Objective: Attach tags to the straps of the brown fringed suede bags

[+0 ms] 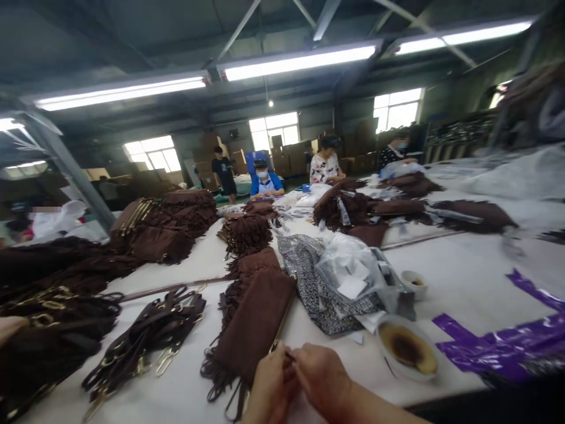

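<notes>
At the far left, another person's hand (11,327) is resting by a heap of dark brown bags (57,347), and beside it a tangle of brown straps (148,333) with gold clips is lying on the worktop (463,274); those clips could snag if one strap were pulled alone. In the middle, the brown fringed pouch (258,324) is lying flat, its near end just at the left hand (273,380). That hand and the right hand (324,374) are sitting together, fingertips nearly meeting; I cannot tell whether they are clamped on the pouch's edge or on some small piece. Loose fringe could be getting caught near the zip, and a poor pinch could be letting a small part drop. Further right, a clear plastic bag (348,265) is holding white pieces and lying on speckled grey fabric (304,282). A small cup (417,292) is holding something dark, too small to name. Nearer, a pale bowl (415,378) is holding brown liquid or paste, standing just beyond the right forearm; a careless elbow could be tipping it, staining the cloth. Shiny purple packaging (503,350) is lying at the right.
</notes>
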Demonstrator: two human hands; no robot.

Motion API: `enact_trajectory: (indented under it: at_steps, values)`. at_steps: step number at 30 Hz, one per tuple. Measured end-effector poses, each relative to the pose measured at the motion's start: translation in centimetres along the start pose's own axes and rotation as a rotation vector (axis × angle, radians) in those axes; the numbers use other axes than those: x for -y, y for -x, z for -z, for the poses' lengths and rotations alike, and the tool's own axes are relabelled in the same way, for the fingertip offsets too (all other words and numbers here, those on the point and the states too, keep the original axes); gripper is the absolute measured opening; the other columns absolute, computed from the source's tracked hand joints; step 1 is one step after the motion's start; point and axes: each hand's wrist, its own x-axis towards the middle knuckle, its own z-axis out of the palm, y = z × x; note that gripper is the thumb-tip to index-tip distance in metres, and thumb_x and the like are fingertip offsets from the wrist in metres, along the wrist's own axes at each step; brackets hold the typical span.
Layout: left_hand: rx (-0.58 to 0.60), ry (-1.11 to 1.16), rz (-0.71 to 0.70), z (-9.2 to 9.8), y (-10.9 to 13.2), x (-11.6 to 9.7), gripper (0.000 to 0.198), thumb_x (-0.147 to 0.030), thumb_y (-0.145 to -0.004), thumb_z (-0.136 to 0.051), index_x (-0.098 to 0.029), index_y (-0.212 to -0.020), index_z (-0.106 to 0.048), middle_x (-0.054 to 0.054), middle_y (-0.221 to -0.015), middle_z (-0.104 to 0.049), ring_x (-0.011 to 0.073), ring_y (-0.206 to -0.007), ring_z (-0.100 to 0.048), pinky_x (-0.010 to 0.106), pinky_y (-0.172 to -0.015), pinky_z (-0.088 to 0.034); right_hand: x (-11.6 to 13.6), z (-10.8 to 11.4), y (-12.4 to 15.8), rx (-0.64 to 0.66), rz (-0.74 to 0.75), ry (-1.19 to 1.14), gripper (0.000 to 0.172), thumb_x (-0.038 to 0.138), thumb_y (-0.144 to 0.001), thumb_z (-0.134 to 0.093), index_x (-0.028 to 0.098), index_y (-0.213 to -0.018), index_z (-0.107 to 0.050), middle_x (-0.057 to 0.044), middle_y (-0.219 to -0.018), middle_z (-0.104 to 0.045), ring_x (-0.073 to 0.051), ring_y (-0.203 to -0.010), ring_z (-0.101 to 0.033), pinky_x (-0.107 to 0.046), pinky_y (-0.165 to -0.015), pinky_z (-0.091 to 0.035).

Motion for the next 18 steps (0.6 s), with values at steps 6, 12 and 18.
enact_trajectory:
  at_steps: [6, 12, 18]
  values:
    - [-0.066, 0.151, 0.037, 1.1, -2.2, 0.0, 0.004, -0.019, -0.088, -0.059, -0.015, -0.087, -0.058, 0.004, -0.067, -0.065, 0.0187, -0.066, -0.069, 0.029, -0.062, -0.054, -2.3, 5.3, 3.6, -0.196, 0.225, 0.439, 0.010, 0.020, -0.082, -0.057, 0.021, -0.088, -0.065, -0.006, -0.087, -0.070, -0.021, -0.080, -0.063, -0.032, -0.072, -0.046]
    - [0.065, 0.207, 0.138, 2.9, -3.1, -0.3, 0.013, -0.019, -0.082, -0.067, -0.015, -0.091, -0.059, -0.001, -0.062, -0.060, 0.0176, -0.062, -0.067, 0.030, -0.061, -0.054, -9.9, 12.5, 9.2, -0.197, -0.258, 0.725, 0.027, 0.039, -0.080, -0.065, 0.029, -0.104, -0.067, -0.007, -0.153, -0.039, -0.043, -0.138, -0.027, -0.060, -0.101, -0.030]
    - [0.144, 0.203, 0.147, 3.4, -3.6, 0.1, 0.020, -0.022, -0.079, -0.072, -0.014, -0.092, -0.060, -0.002, -0.063, -0.057, 0.0130, -0.055, -0.059, 0.027, -0.055, -0.049, -10.3, 14.6, 5.8, -0.237, -0.188, 0.639, 0.019, 0.034, -0.090, -0.053, 0.024, -0.091, -0.069, -0.012, -0.140, -0.052, -0.036, -0.128, -0.043, -0.050, -0.101, -0.034]
